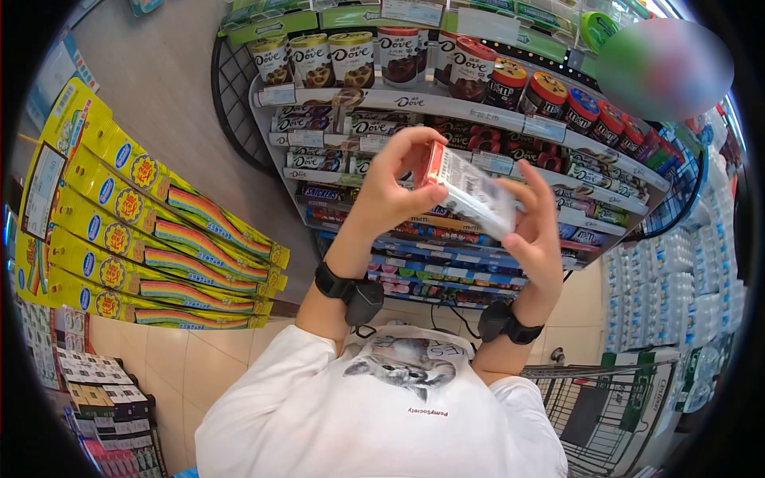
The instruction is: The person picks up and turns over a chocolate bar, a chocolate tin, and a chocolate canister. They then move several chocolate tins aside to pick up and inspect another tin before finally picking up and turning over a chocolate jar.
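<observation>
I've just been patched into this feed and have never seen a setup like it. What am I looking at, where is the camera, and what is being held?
There is no machine here: a person works with two bare hands. The single picture comes from a camera worn on their head, looking forward and down. Its wide lens bends the edges. The white shirt at the bottom is their own, and each wrist carries a black band. The left hand and right hand together hold a small packet, white with a red end, raised in front of a shelf rack. The rack carries Dove tubs and chocolate bars. Yellow packs hang on the left. A cart stands at lower right, with bottled water stacked beyond it.
</observation>
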Motion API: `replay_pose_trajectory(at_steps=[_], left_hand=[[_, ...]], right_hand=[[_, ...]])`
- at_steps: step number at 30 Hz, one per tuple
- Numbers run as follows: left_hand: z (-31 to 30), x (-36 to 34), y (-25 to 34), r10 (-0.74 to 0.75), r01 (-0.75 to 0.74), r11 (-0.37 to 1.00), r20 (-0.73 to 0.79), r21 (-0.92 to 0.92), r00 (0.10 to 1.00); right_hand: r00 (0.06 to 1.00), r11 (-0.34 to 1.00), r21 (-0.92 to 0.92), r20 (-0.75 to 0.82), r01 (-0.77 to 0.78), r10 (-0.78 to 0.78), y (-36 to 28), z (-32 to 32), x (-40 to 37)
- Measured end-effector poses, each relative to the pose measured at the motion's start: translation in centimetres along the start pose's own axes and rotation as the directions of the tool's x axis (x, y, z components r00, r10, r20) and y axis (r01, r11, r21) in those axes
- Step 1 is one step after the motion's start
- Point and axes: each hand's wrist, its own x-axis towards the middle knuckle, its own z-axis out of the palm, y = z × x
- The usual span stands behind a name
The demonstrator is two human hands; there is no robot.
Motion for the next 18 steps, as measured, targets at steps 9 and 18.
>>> replay_pose_trajectory(at_steps=[9,18], left_hand=[[-2.3,6.3,2.4,0.566,-0.127,0.565,-0.270,0.815,0.779],[-2.9,12.6,-0.4,0.564,0.084,0.437,-0.345,0.895,0.750]], right_hand=[[0.975,0.932,-0.305,-0.161,-0.195,0.151,1.8,-3.1,-1.7],[0.962,0.907,-0.331,-0.176,-0.258,0.209,2.4,-3.1,-2.3]])
